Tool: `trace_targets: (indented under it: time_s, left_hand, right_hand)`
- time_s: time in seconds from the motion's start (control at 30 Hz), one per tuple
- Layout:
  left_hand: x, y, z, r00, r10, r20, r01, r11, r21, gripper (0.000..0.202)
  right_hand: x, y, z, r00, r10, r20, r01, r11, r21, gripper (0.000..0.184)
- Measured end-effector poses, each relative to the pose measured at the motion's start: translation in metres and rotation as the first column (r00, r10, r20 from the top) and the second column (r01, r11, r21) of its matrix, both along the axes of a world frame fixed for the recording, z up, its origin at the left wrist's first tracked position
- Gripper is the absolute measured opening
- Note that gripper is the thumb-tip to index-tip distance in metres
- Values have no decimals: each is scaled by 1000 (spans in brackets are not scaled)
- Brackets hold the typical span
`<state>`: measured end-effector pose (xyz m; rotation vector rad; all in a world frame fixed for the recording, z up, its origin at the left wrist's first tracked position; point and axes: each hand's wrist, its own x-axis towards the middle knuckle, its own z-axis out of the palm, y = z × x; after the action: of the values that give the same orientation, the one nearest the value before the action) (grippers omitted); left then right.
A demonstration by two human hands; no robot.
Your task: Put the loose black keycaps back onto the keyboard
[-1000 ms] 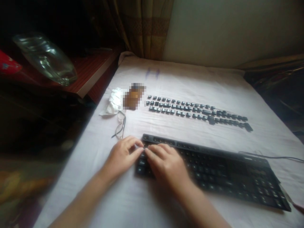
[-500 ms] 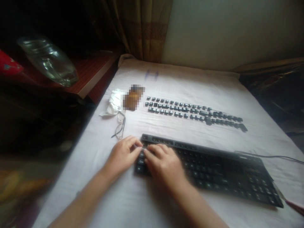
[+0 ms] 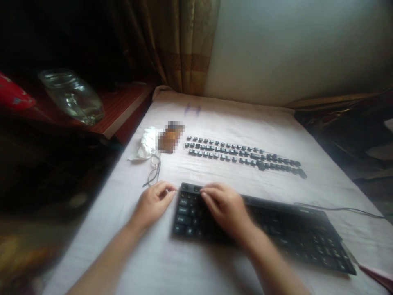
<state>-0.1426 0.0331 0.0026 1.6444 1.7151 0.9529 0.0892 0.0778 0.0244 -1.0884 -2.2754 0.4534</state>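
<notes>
A black keyboard (image 3: 270, 225) lies at a slant on the cloth-covered table, keys in place at its left end. My left hand (image 3: 155, 203) is just off its left edge, thumb and fingertips brought together; whatever they hold, if anything, is too small to name. Over the upper left part of the keyboard is my right hand (image 3: 229, 207), its thumb and fingers pinched near the top row, what is between them hidden. Beyond the keyboard, loose black keycaps (image 3: 235, 151) lie in three long rows.
Eyeglasses (image 3: 153, 170), a crumpled white cloth or tissue (image 3: 148, 143) and a blurred-out brown item (image 3: 170, 139) lie at the left. A glass jar (image 3: 73, 96) rests on a wooden surface (image 3: 123, 110) beside the table. A cable (image 3: 340, 208) trails off to the right.
My right hand has moved right and up along the keyboard, uncovering keys at its left end. My left hand has drawn back off the keyboard's left edge. The camera view has tilted up.
</notes>
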Motion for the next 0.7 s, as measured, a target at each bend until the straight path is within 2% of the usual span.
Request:
trace_targets:
  time_s: [0.1, 0.2, 0.33, 0.5, 0.7]
  left_hand:
    - [2, 0, -3, 999, 32, -25, -31, 999, 38, 16]
    - [3, 0, -6, 998, 49, -40, -46, 996, 75, 16]
    - [3, 0, -8, 997, 57, -45, -51, 992, 117, 16]
    - [3, 0, -9, 997, 54, -53, -45, 988, 144, 15]
    - [3, 0, -7, 997, 40, -63, -29, 988, 154, 15]
  right_hand:
    - [-4, 31, 0, 994, -82, 71, 79, 996, 48, 16]
    - [-17, 63, 3, 955, -178, 236, 161, 983, 87, 16]
    - [-40, 96, 9, 902, -179, 393, 149, 983, 104, 21]
    - [-63, 117, 7, 850, -156, 503, 106, 986, 127, 24]
    - [-75, 124, 3, 833, -142, 534, 83, 988, 133, 19]
